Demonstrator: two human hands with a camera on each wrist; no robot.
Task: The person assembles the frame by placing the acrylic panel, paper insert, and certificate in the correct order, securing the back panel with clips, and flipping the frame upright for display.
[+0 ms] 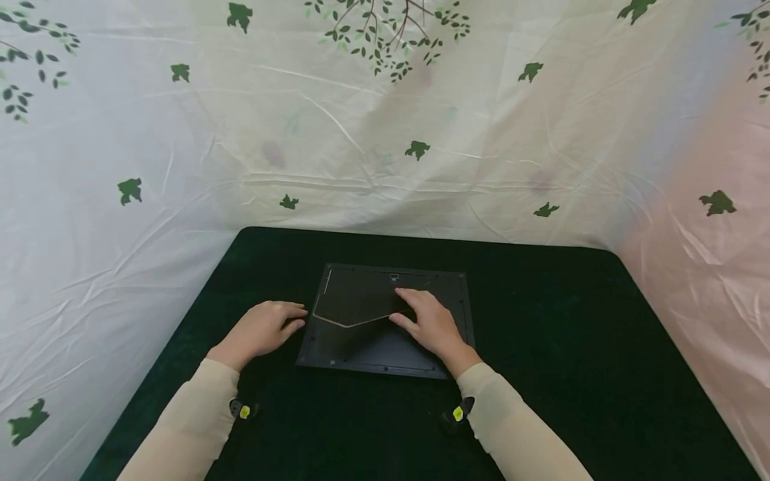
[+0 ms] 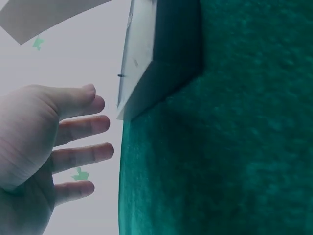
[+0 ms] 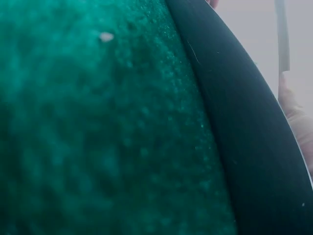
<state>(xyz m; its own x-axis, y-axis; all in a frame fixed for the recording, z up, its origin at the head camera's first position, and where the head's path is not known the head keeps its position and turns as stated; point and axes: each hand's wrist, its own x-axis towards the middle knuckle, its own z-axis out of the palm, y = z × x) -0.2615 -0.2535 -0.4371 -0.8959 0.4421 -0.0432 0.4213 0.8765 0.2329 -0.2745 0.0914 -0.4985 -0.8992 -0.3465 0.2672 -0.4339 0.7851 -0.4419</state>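
A black rectangular frame (image 1: pixel 385 369) lies flat on the dark green table, with small fittings along its border. Over it a dark backing panel (image 1: pixel 361 294) with a thin pale-brown edge stands raised at an angle; its grey side (image 2: pixel 58 17) shows in the left wrist view. My right hand (image 1: pixel 430 324) holds the panel near its right part, thumb at the pale edge and fingers over the top. Beside the frame's left edge, my left hand (image 1: pixel 265 327) has its fingers extended; in the left wrist view they stand apart from the frame's corner (image 2: pixel 139 88).
The green cloth-covered table (image 1: pixel 571 347) stretches out around the frame. Behind it and at both sides hangs a pale curtain (image 1: pixel 361 133) with green leaf prints. Each wrist wears a small dark device with a yellow mark.
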